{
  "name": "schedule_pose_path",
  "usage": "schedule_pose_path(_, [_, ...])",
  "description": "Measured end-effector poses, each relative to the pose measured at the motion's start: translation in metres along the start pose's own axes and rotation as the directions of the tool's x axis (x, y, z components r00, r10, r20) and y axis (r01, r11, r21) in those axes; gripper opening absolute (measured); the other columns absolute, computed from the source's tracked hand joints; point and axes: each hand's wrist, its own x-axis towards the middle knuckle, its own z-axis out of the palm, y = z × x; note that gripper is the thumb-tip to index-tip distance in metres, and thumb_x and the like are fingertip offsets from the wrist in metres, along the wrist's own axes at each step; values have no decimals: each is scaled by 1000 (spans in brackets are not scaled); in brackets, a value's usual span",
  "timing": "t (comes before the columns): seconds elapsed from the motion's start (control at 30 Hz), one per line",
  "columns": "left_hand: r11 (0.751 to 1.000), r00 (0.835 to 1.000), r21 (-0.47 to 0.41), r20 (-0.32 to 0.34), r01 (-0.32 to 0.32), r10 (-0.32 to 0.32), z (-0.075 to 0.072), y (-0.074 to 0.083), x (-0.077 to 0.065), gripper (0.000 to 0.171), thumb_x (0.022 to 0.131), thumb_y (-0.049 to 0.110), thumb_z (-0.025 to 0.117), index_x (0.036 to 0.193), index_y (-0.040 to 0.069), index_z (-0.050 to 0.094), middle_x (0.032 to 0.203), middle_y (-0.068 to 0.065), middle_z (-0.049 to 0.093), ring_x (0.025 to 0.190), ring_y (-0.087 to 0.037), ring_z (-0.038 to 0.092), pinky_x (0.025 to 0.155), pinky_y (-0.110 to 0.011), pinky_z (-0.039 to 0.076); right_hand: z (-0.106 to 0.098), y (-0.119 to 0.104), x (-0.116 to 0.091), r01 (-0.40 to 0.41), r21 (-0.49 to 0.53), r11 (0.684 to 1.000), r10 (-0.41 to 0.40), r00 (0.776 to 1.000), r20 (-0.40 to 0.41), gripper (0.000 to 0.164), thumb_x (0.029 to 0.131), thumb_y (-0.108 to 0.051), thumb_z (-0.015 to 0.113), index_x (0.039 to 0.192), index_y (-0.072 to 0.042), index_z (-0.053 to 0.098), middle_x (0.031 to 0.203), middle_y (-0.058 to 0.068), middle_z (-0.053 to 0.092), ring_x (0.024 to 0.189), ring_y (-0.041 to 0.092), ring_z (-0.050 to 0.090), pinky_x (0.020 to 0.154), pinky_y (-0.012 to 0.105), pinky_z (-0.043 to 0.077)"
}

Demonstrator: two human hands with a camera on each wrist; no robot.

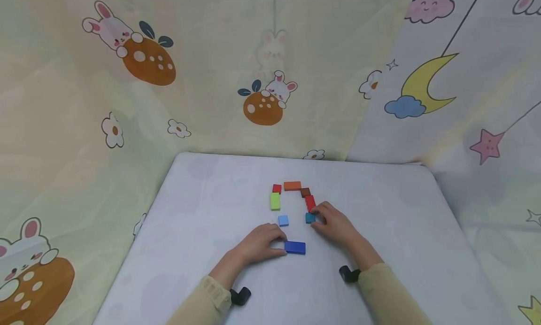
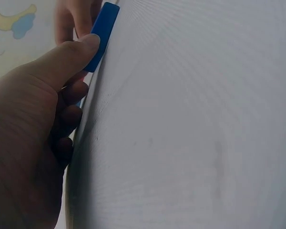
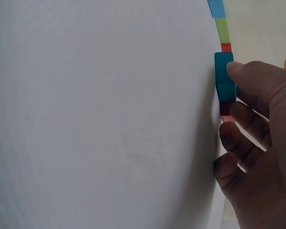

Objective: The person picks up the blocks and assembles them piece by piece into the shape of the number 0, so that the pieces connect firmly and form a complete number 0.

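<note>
While left grip (image 1: 256, 243) pinches, blue block (image 1: 295, 247) (oblong), rightward

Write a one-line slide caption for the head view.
On a white tabletop, the left grip pinches a rectangular dark blue block, the right grip a small teal block.
</note>
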Motion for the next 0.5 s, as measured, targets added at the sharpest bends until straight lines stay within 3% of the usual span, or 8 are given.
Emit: schedule_pose_path(0.5, [1000, 1000, 10, 0, 3, -3, 1, -1, 1, 34, 89, 52, 67, 118, 33, 65, 113, 19, 64, 108, -2, 56, 101, -30, 48, -4, -5, 3, -22, 10, 1000, 22, 999, 29, 39, 85, -29, 77, 117, -16, 60, 112, 0, 56, 98, 16, 53, 91, 37, 54])
